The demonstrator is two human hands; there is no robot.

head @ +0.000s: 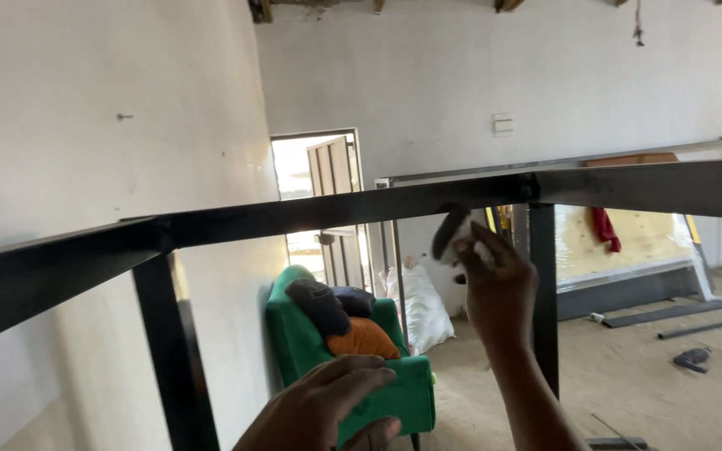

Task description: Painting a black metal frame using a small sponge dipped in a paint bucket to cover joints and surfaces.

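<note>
Two hands up: right hand (495, 280) grip closed on dark pad (450, 231), pressed under black steel rail (336, 210), pad's long axis tilted up-right. Left hand (327, 401) fingers loosely spread, holding nothing. Green armchair (394, 392), white sack (419, 305) beyond; black post (542, 292) just right.

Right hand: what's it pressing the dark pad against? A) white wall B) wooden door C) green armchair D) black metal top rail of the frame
D: the right hand holds a dark pad with a white backing up against the underside of the black metal top rail, beside a black upright post; the left hand hangs low, in front of the green armchair.
</note>
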